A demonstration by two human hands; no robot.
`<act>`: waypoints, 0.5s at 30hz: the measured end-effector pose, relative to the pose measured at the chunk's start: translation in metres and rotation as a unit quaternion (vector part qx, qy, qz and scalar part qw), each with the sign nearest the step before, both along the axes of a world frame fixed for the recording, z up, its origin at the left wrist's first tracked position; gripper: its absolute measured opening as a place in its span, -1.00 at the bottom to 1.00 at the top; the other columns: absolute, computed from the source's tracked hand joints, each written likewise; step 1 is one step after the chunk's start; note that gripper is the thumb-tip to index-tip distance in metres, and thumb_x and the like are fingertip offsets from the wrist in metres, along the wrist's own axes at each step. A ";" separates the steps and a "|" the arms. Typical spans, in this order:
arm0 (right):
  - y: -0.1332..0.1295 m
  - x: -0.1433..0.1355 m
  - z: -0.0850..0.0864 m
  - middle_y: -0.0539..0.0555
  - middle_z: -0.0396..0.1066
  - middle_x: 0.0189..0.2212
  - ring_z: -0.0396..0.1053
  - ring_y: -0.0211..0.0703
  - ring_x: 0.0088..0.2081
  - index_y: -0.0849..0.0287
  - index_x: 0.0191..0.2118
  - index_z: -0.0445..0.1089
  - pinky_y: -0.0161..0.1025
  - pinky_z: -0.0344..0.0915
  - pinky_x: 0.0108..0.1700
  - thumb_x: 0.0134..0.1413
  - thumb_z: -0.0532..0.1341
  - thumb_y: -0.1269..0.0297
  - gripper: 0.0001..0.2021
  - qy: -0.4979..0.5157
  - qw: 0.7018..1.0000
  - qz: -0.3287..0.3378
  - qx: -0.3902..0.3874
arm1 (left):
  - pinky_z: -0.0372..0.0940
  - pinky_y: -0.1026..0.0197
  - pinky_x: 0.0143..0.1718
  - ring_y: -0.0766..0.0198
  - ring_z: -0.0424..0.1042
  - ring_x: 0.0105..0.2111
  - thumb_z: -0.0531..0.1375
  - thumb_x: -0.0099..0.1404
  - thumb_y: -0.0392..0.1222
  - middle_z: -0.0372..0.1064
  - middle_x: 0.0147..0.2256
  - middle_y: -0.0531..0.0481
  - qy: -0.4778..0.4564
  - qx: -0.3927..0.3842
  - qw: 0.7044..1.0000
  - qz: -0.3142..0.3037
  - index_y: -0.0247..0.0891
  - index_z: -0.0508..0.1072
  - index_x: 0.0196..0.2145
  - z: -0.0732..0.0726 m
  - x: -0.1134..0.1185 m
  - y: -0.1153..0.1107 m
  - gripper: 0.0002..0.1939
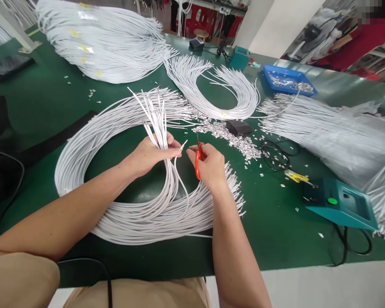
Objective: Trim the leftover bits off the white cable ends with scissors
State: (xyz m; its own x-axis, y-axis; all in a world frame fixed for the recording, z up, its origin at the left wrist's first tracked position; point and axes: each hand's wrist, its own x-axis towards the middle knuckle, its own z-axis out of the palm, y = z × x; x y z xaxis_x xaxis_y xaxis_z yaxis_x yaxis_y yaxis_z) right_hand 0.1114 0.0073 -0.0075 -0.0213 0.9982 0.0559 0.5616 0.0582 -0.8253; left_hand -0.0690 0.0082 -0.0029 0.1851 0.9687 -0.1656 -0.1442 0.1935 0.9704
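Observation:
My left hand [160, 152] is closed round a bunch of white cables [158, 122] whose ends fan upward. One cable end [184, 144] sticks out to the right past my left thumb. My right hand [210, 162] grips a pair of red-handled scissors [197, 164], the dark blades pointing up and away, a small gap from that cable end. Below both hands a large coil of white cables [141, 222] curves across the green table, its tips fanning out at the right. Small whitish scraps [234, 139] lie heaped just beyond my right hand.
More white cable bundles lie at the back left [105, 42], back middle [240, 96] and right [333, 128]. A blue tray [288, 79] holds scraps. At right stands a teal device [343, 203] beside a yellow clip [295, 176]. A small black box [239, 127] sits among the scraps.

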 end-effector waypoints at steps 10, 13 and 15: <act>-0.004 0.000 0.004 0.03 0.38 -0.47 0.29 -0.23 -0.43 0.17 -0.56 0.34 -0.27 0.02 -0.43 0.11 0.20 0.18 -0.73 -0.268 0.961 0.065 0.004 | 0.34 0.17 -0.24 0.23 0.47 -0.31 0.38 -0.05 -0.22 0.47 -0.35 0.04 0.076 0.037 0.996 0.023 -0.22 0.24 -0.45 -0.003 0.000 0.001 -0.66; -0.006 0.001 0.006 0.05 0.40 -0.46 0.32 -0.20 -0.41 0.17 -0.52 0.38 -0.26 0.01 -0.43 0.13 0.19 0.18 -0.75 -0.305 0.950 0.065 0.001 | 0.33 0.18 -0.25 0.22 0.46 -0.29 0.38 -0.04 -0.23 0.46 -0.36 0.03 0.086 0.046 0.995 0.014 -0.22 0.25 -0.45 -0.002 0.000 0.001 -0.67; -0.006 0.001 0.007 0.07 0.43 -0.44 0.33 -0.19 -0.40 0.16 -0.48 0.41 -0.25 0.02 -0.42 0.13 0.19 0.17 -0.76 -0.318 0.946 0.063 0.000 | 0.32 0.19 -0.27 0.23 0.45 -0.29 0.39 -0.04 -0.23 0.45 -0.36 0.04 0.085 0.044 0.995 0.010 -0.22 0.26 -0.45 -0.002 -0.001 0.001 -0.67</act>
